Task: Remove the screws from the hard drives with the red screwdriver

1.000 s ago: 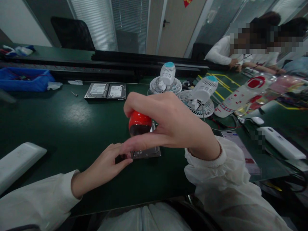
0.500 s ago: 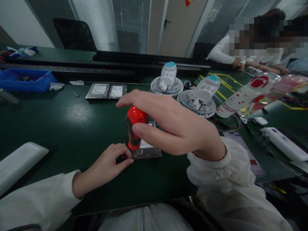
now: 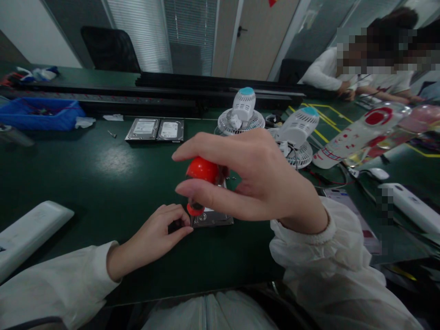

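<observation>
My right hand (image 3: 261, 178) curls around the red and black handle of a stubby screwdriver (image 3: 202, 168), thumb and forefinger on its sides. The screwdriver stands nearly upright, tip down, at the left front corner of a hard drive (image 3: 215, 219) that lies flat on the table. My left hand (image 3: 165, 233) has its thumb and fingertips closed at that same corner, beside the screwdriver's shaft. What the tip touches is hidden by fingers. My right hand covers much of the drive. A few tiny screws (image 3: 231, 178) lie just behind it.
Two more hard drives (image 3: 142, 129) lie farther back. Two white fans (image 3: 244, 107) and a patterned bottle (image 3: 357, 133) stand behind and right. A blue bin (image 3: 41, 120) is at the left, a white device (image 3: 37, 229) nearer. A phone (image 3: 350, 215) lies by my right sleeve. People sit far right.
My right hand has turned on the screwdriver handle, its thumb now farther left across it. My left hand stays at the drive's corner. The whole view has shifted slightly.
</observation>
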Demonstrator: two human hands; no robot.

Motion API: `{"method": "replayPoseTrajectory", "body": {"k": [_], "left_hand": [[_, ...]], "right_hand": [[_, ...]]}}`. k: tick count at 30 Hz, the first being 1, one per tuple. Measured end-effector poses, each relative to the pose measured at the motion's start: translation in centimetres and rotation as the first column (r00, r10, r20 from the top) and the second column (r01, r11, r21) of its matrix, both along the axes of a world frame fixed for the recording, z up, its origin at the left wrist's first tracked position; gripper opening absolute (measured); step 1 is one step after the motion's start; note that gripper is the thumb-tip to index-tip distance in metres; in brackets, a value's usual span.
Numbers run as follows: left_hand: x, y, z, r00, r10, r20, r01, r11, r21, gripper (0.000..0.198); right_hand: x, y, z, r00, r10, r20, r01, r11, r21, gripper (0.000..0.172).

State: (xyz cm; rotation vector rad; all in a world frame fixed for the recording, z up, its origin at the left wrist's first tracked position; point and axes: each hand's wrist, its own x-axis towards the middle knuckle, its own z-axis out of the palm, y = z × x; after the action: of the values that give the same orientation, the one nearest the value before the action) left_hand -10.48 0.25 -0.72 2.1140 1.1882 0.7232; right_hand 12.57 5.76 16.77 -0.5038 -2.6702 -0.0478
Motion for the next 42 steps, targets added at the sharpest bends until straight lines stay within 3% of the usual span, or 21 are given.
{"method": "replayPoseTrajectory", "body": {"k": [3, 9, 13, 15, 20, 25, 28, 32, 37, 42], "left_hand": [[0.0, 0.0, 0.0, 1.0, 0.007, -0.011, -0.007, 1.0, -0.003, 0.012], [0.2, 0.1, 0.1, 1.0, -0.001, -0.003, 0.001, 1.0, -0.004, 0.011], [0.1, 0.2, 0.1, 1.0, 0.0, -0.008, 0.0, 1.0, -0.025, 0.013], [0.1, 0.2, 0.0, 1.0, 0.001, -0.016, -0.002, 0.999, -0.04, 0.013], [0.1, 0.1, -0.1, 1.0, -0.007, -0.016, 0.007, 0.999, -0.036, 0.014], [0.1, 0.0, 0.3, 1.0, 0.01, -0.02, -0.011, 0.999, -0.05, 0.014], [0.1, 0.1, 0.4, 1.0, -0.004, -0.02, 0.002, 0.997, -0.079, 0.014], [0.2, 0.1, 0.4, 1.0, -0.006, -0.008, 0.006, 0.998, -0.067, 0.013], [0.2, 0.1, 0.4, 1.0, -0.002, -0.011, 0.001, 0.999, -0.046, 0.012], [0.2, 0.1, 0.5, 1.0, -0.01, -0.011, 0.009, 0.999, -0.05, 0.014]], "right_hand": [[0.0, -0.1, 0.2, 0.995, -0.062, 0.081, 0.062, 0.998, 0.004, 0.055], [0.4, -0.1, 0.5, 0.992, 0.071, 0.103, -0.069, 0.997, -0.023, 0.045], [0.2, 0.1, 0.5, 0.984, -0.056, 0.17, 0.057, 0.998, -0.001, 0.046], [0.3, 0.2, 0.4, 0.989, -0.051, 0.142, 0.056, 0.998, -0.03, 0.046], [0.7, 0.3, 0.3, 0.986, 0.149, 0.071, -0.139, 0.981, -0.135, 0.036], [0.5, 0.4, 0.1, 0.997, 0.014, 0.08, -0.01, 0.999, -0.04, 0.041], [0.5, 0.5, 0.1, 0.993, 0.063, 0.101, -0.057, 0.997, -0.058, 0.042], [0.5, 0.6, -0.1, 0.99, 0.139, -0.014, -0.14, 0.986, -0.088, 0.029], [0.3, 0.9, -0.3, 0.999, 0.008, 0.047, -0.007, 0.999, -0.039, 0.038], [0.6, 1.0, -0.2, 0.988, 0.156, -0.006, -0.156, 0.985, -0.075, 0.028]]}}
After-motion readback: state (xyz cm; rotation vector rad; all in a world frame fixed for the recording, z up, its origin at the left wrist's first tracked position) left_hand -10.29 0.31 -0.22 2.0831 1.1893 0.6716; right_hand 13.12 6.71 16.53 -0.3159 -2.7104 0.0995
